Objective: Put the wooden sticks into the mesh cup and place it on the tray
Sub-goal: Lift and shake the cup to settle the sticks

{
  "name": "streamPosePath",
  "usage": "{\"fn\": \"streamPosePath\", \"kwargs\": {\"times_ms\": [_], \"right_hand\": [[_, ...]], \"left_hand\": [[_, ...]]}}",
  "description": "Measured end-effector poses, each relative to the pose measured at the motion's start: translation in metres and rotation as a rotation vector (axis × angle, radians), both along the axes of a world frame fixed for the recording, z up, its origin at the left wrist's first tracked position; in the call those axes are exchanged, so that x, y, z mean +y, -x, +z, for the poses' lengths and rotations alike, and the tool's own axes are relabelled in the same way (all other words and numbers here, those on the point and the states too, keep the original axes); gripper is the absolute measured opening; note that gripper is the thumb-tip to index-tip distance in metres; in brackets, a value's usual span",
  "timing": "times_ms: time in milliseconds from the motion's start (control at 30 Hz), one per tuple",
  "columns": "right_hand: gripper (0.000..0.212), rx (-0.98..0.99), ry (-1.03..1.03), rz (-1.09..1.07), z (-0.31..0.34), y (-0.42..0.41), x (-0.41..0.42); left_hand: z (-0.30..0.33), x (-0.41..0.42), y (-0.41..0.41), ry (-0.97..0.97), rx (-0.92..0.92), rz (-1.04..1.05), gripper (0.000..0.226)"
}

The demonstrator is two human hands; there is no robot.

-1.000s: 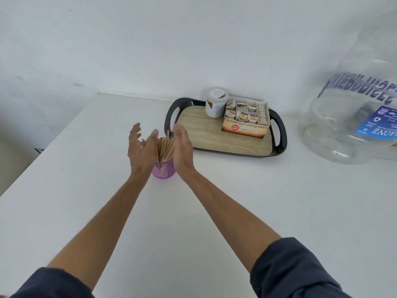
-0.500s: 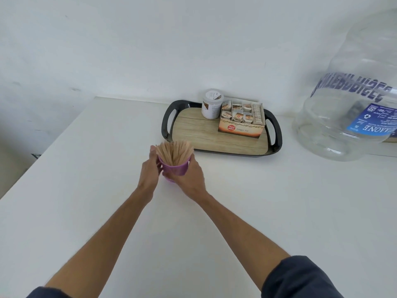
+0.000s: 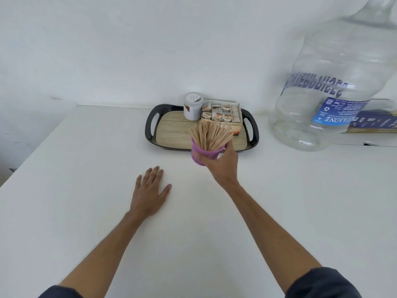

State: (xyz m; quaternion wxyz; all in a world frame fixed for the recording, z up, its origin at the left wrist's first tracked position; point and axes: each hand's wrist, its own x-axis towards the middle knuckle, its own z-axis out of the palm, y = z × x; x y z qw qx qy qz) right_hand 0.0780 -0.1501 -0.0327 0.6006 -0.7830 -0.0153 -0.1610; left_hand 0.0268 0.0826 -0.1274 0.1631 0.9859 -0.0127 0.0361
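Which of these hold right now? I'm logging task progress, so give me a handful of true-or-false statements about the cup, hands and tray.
1. The right hand holds the purple mesh cup. True.
2. The wooden sticks lie loose on the table. False: they stand bunched in the cup.
3. The left hand rests flat on the white table. True.
4. The tray holds nothing. False: a white jar and a box of sachets sit on it.
5. The water jug stands on the tray. False: it is right of it.

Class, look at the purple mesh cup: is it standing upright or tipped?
Tipped. The mesh cup, gripped by the right hand, leans, and the wooden sticks fan up and rightward toward the tray.
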Motion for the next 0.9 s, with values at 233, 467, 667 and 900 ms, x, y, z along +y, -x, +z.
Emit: {"fn": "streamPosePath", "kwargs": {"times_ms": [233,467,667,900], "right_hand": [[0.085,0.06,-0.106,-0.062,-0.004,0.008,-0.024],[0.087,0.087,-0.059,-0.082,-0.007,0.018,-0.038],[0.086,0.144,-0.02,-0.067,-0.011,0.022,-0.042],[0.076,0.068,-0.094,-0.1,-0.001,0.023,-0.046]], "left_hand": [[-0.001,-0.001,0.0,-0.011,-0.003,0.007,0.063],[0.001,-0.004,0.002,-0.002,0.007,0.015,0.063],[0.0,-0.003,0.002,-0.004,0.013,0.027,0.064],[-0.001,-0.004,0.003,-0.01,0.004,0.032,0.064]]}}
